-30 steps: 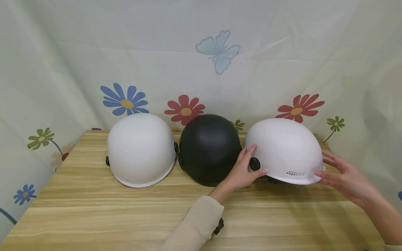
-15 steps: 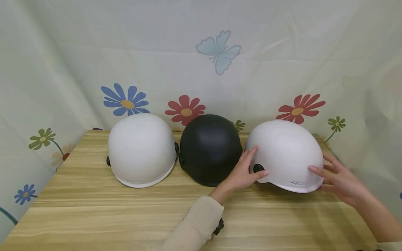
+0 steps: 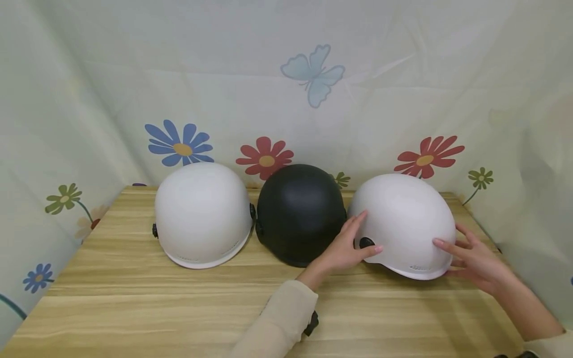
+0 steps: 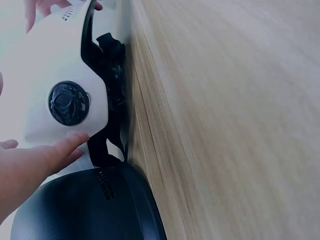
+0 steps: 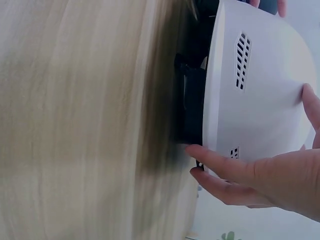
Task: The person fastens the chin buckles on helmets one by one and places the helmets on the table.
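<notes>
Front rim [image 3: 427,276] swung nearer since a second ago, the white helmet [image 3: 403,214] sits in the head view at the black helmet's [image 3: 301,211] three o'clock; the left hand [image 3: 344,248] rests spread against its eight o'clock, the right hand [image 3: 478,262] grips its four-o'clock end. Left wrist: a fingertip [image 4: 75,141] lies at the black knob's [image 4: 69,103] six o'clock. Right wrist: fingers [image 5: 222,164] hook the rim at seven o'clock.

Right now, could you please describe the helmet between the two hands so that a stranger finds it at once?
On the table, find the black helmet, the middle one of three. Just to its right is the white helmet; unlike the other white helmet, it has the left hand and right hand touching it.
</notes>
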The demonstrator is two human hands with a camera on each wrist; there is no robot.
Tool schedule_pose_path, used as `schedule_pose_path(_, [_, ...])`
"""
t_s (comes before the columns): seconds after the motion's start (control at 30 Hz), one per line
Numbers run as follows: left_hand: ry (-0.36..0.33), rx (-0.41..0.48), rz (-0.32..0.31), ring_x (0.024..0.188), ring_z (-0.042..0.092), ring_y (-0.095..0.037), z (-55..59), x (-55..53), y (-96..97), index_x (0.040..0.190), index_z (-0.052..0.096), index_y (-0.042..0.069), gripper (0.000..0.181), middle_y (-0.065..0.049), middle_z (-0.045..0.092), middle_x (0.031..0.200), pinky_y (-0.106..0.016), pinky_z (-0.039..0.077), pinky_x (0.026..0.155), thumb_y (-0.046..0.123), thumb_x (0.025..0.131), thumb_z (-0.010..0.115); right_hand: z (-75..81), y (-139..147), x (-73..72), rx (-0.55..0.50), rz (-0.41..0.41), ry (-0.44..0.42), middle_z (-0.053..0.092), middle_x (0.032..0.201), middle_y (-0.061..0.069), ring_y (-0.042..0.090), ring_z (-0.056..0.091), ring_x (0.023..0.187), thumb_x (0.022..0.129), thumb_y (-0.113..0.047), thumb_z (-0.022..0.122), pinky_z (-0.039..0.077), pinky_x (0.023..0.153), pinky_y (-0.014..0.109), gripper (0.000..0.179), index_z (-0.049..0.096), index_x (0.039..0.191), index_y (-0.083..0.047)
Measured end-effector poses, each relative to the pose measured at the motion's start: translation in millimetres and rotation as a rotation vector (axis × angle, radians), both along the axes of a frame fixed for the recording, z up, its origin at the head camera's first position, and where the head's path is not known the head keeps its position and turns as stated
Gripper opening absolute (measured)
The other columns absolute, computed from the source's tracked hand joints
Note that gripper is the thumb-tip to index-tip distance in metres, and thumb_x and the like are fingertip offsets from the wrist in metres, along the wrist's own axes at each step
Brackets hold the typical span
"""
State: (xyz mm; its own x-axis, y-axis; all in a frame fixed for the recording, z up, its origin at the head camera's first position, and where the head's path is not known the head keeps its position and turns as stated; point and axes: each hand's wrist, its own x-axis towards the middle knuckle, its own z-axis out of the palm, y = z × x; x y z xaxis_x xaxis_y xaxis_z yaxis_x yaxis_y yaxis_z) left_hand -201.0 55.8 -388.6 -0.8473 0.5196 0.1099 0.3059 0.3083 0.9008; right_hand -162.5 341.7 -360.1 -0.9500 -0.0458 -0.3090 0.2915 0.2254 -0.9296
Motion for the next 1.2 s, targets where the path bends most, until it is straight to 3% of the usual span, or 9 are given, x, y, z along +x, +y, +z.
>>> schedule_pose_path(0.2, [-0.007,0.004,-0.015,0.135,0.019,-0.018,-0.1,-0.2,0.3,0.147,0.015,0.027,0.082,0.000,0.015,0.150,-0.040,0.027,0.104,0.038,0.083,0.066,-11.2,8.4,-2.1,-0.043,0.022,0.034,-0.013,0.140,0.037,0.044,0.049,0.102,0.092,-0.025,0.055,0.041,0.082,0.060,0.091,-0.021,0.142,-0.029])
schedule_pose_path(0.4, [0.004,-0.004,-0.031,0.135,0.017,-0.019,-1.4,-0.5,0.9,0.147,0.015,0.025,0.083,-0.003,0.014,0.150,-0.040,0.026,0.105,0.036,0.083,0.066,-33.0,25.2,-12.2,-0.055,0.044,0.027,-0.015,0.143,0.029,0.053,0.030,0.118,0.091,-0.019,0.057,0.039,0.083,0.062,0.092,-0.016,0.138,-0.047])
schedule_pose_path(0.5, [0.016,-0.009,-0.037,0.136,0.016,-0.018,-2.8,-1.6,1.8,0.147,0.016,0.024,0.083,-0.003,0.014,0.150,-0.040,0.025,0.105,0.035,0.083,0.066,-36.2,25.8,-12.3,-0.062,0.050,0.025,-0.018,0.143,0.027,0.055,0.021,0.121,0.091,-0.017,0.057,0.038,0.082,0.064,0.092,-0.016,0.137,-0.050])
schedule_pose_path(0.63, [0.016,-0.024,-0.045,0.136,0.015,-0.018,-4.4,-2.8,2.9,0.147,0.015,0.025,0.083,-0.003,0.013,0.151,-0.040,0.025,0.105,0.036,0.083,0.066,-28.1,14.0,-5.6,-0.078,0.085,0.056,-0.025,0.140,0.031,0.060,0.009,0.121,0.092,-0.019,0.056,0.034,0.082,0.067,0.095,-0.024,0.137,-0.043])
schedule_pose_path(0.93, [0.005,-0.047,-0.049,0.136,0.014,-0.018,-4.9,-3.4,2.7,0.147,0.014,0.028,0.083,-0.001,0.012,0.151,-0.041,0.025,0.105,0.038,0.083,0.066,-12.2,-3.2,-0.2,-0.030,0.062,0.106,-0.020,0.141,0.032,0.059,0.012,0.121,0.092,-0.014,0.056,0.033,0.087,0.064,0.095,-0.023,0.141,-0.033])
schedule_pose_path(1.2, [-0.017,-0.049,-0.036,0.136,0.016,-0.019,-7.5,-7.4,3.7,0.147,0.014,0.028,0.082,-0.003,0.011,0.151,-0.041,0.025,0.105,0.039,0.083,0.065,-10.6,-16.5,-1.2,0.236,0.007,0.214,-0.008,0.141,0.036,0.056,0.024,0.117,0.085,-0.022,0.066,0.038,0.086,0.057,0.103,-0.020,0.143,-0.021])
